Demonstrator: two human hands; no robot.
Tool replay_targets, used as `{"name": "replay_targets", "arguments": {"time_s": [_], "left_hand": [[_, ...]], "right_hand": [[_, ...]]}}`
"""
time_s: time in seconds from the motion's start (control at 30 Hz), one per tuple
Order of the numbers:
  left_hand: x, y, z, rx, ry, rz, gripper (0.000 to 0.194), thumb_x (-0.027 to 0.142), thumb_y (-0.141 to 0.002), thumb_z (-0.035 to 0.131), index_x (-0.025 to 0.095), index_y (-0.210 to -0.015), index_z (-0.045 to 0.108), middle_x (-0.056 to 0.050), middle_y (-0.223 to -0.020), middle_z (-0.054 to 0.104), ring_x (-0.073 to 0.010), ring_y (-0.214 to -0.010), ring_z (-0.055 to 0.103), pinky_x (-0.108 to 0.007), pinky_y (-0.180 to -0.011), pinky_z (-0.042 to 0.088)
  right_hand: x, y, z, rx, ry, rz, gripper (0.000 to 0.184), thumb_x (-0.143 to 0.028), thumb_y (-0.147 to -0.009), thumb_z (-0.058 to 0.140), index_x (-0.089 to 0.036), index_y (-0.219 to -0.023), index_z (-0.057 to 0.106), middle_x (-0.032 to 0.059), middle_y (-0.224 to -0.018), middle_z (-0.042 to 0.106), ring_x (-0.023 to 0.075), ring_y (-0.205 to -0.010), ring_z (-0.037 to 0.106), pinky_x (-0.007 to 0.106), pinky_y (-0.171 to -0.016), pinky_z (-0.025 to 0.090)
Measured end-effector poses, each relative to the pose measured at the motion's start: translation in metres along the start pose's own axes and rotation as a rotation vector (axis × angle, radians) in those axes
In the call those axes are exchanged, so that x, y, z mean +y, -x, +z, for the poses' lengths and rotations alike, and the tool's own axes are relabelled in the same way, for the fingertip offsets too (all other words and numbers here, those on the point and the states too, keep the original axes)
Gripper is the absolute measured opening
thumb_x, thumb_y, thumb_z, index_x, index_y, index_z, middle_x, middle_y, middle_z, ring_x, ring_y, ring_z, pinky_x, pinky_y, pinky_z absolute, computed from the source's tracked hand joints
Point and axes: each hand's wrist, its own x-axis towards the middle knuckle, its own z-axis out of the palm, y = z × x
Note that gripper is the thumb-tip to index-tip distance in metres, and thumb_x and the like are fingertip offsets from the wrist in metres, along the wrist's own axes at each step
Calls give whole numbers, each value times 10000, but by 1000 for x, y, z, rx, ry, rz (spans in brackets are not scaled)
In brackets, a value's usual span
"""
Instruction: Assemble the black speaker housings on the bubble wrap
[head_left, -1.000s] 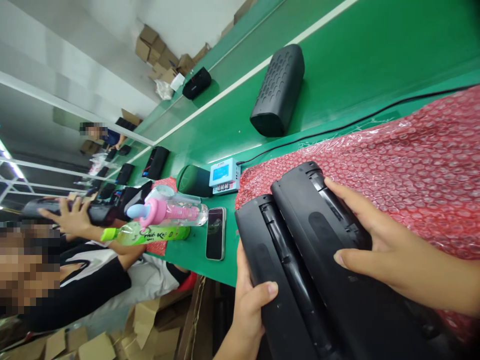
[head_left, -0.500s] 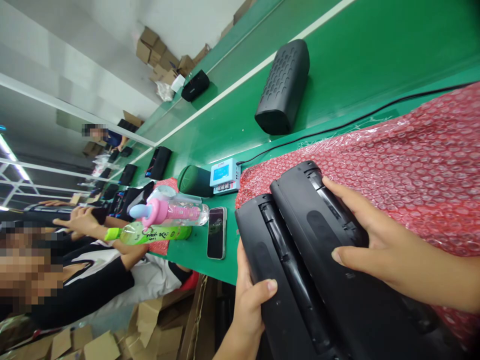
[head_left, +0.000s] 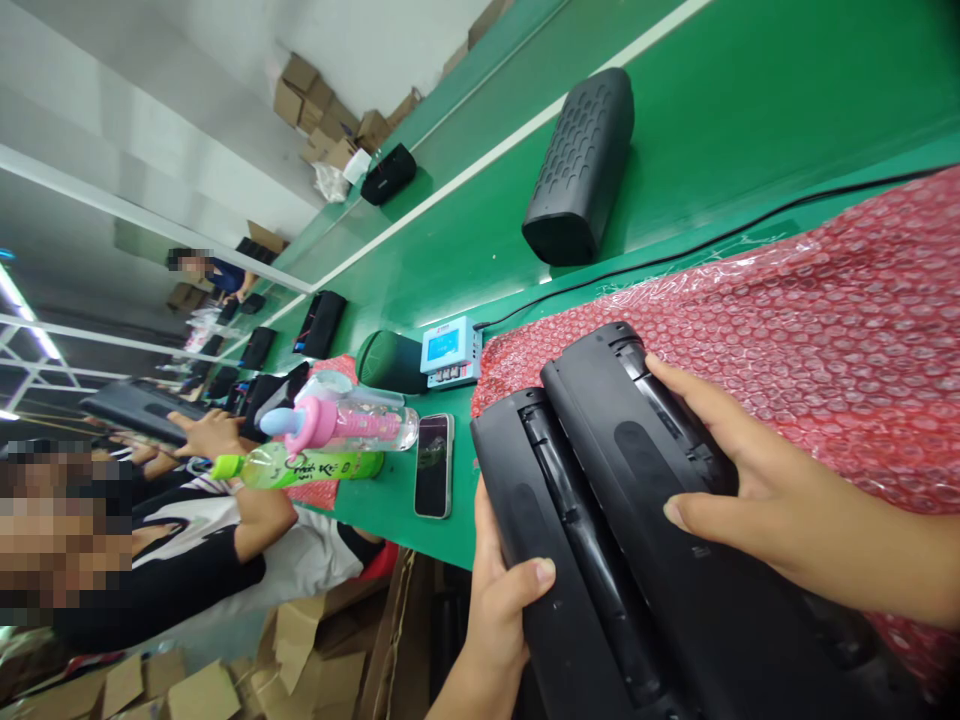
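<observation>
Two long black plastic housings (head_left: 600, 520), matte and smooth with ribbed channels running down them, lie side by side, half on a sheet of red bubble wrap (head_left: 825, 330) and half over the near edge of the green bench (head_left: 697, 130). The left hand (head_left: 499, 610) grips the nearer housing from below, thumb pressed on its top face; the right hand (head_left: 757, 500) lies across the farther one, fingers curled over its far edge and thumb flat on its surface. Just beyond the housings sits a small pale-blue meter box with a screen and buttons (head_left: 450, 352), its writing too small to read, with a black cable running from behind it along the wrap. Beside it lie a black smartphone, face up (head_left: 433, 466), a clear bottle with a pink cap (head_left: 341, 422) and a green drink bottle with dark lettering I can't make out (head_left: 300, 466). Farther up the bench a finished black speaker with a dimpled grille (head_left: 581, 165) rests alone. To the left a co-worker in a black sleeve (head_left: 165, 590) holds another black part, and brown cardboard boxes (head_left: 187, 690) crowd the floor.
</observation>
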Motion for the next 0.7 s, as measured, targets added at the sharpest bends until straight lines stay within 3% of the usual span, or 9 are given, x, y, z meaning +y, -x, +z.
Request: {"name": "replay_targets", "arguments": {"time_s": [0.13,0.23,0.33,0.5,0.7], "left_hand": [[0,0,0,-8,6,2,1028,267,-588,753,311,-1465,219,-88,-1260,560,-290,-1069,585,-395,-916,486],[0,0,0,-9,3,5,1025,265,-595,751,306,-1468,214,-87,-1259,560,-293,-1079,580,-402,-926,483],[-1,0,0,-11,1,12,1018,257,-597,752,304,-1466,222,-88,-1273,552,-287,-1086,576,-396,-944,472],[-1,-1,-1,-14,14,13,1026,261,-592,755,311,-1469,225,-85,-1293,539,-280,-1087,574,-382,-941,469],[-2,0,-1,0,22,-1,1039,272,-581,764,319,-1469,227,-82,-1285,545,-300,-1104,572,-403,-955,467]], "right_hand": [[0,-1,1,5,-4,-18,844,-369,-719,573,-319,-1487,227,-29,-1491,224,266,-1343,315,379,-977,526],[1,0,1,2,-18,-17,832,-364,-728,568,-339,-1483,220,-45,-1495,212,254,-1338,327,344,-908,568],[1,1,1,-4,-20,-7,835,-375,-727,568,-339,-1483,214,-38,-1496,213,258,-1331,336,391,-980,521],[0,0,0,-1,2,18,864,-414,-704,579,-322,-1483,219,-20,-1496,218,288,-1351,290,494,-1116,347],[1,1,1,3,-15,12,864,-421,-700,577,-339,-1481,217,-29,-1493,220,278,-1355,283,485,-1116,347]]}}
